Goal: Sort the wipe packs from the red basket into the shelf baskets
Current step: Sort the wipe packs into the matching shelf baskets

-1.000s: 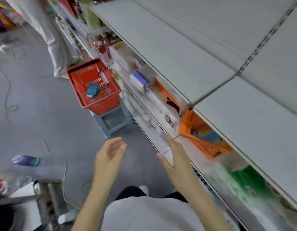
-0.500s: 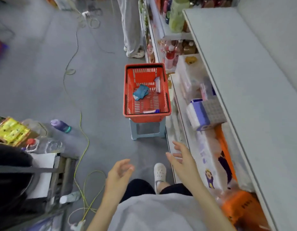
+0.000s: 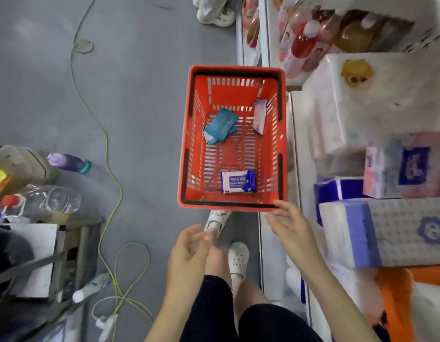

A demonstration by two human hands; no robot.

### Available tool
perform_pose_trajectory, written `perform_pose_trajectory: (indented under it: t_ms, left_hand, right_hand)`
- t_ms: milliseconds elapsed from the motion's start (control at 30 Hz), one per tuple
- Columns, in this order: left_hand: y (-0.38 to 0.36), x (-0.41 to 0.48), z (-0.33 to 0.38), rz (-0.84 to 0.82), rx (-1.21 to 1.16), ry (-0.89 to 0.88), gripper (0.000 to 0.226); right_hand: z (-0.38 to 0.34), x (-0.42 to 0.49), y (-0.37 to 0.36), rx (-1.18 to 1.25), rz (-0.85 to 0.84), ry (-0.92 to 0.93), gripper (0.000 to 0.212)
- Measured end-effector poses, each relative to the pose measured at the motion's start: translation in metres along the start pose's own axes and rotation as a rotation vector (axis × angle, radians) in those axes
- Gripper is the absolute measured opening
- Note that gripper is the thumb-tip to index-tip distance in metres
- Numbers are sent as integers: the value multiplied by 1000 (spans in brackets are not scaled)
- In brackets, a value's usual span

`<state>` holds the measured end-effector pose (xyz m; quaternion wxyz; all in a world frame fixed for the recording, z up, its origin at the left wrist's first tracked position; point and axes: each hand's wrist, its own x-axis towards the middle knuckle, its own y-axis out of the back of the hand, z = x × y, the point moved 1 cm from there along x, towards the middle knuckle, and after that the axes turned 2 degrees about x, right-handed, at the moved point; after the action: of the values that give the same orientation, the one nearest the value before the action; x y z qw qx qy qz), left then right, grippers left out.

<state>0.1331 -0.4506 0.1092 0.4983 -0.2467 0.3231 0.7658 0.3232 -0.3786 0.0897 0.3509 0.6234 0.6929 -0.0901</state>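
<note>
The red basket (image 3: 235,69) stands in the centre of the frame, on the grey floor, just beside the shelf edge (image 3: 296,149) that runs along its right side. Three wipe packs lie inside it. A blue and white pack (image 3: 238,181) lies flat near the lower wall of the basket. A teal pack (image 3: 221,125) lies flat in the upper half, a little left of the middle. A pale pack (image 3: 259,117) stands on its edge and leans against the right wall.

Both hands are in the lower part of the frame, and both are empty. The right hand (image 3: 290,227) is spread, with relaxed fingers that reach to the lower right corner of the basket – I cannot tell if the fingertips touch the rim. The left hand (image 3: 187,253) is lower and more to the left, apart from the basket, with its fingers loosely curved and holding nothing.

On the right side of the frame the shelf carries large white tissue packs (image 3: 337,107), a purple and white pack (image 3: 386,233) and something orange (image 3: 399,292) at the lower right – this part is blurred. Pink bottles (image 3: 300,45) stand at the upper right.

A yellow cable (image 3: 105,144) runs over the floor on the left. A purple bottle (image 3: 67,162) lies near it, and a clear bottle with a red cap (image 3: 41,201) is at the left edge. The person's white shoes (image 3: 238,257) are under the hands, and another person's shoes (image 3: 214,13) are at the top edge.
</note>
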Motion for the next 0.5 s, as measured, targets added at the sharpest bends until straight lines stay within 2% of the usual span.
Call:
perform_pose_trajectory:
  t_ms: [67, 300, 400, 500]
  left_hand:
    - [-15, 52, 15, -34, 24, -30, 13]
    - [-69, 236, 54, -48, 160, -96, 4]
    - [-95, 302, 55, 16, 246, -171, 12]
    - [-123, 350, 48, 73, 323, -145, 30]
  right_hand:
    - [2, 50, -17, -27, -20, -28, 27]
    - [39, 228, -80, -155, -124, -168, 34]
    - [60, 273, -95, -308, -162, -134, 44]
    - [79, 300, -101, -550, -230, -20, 49]
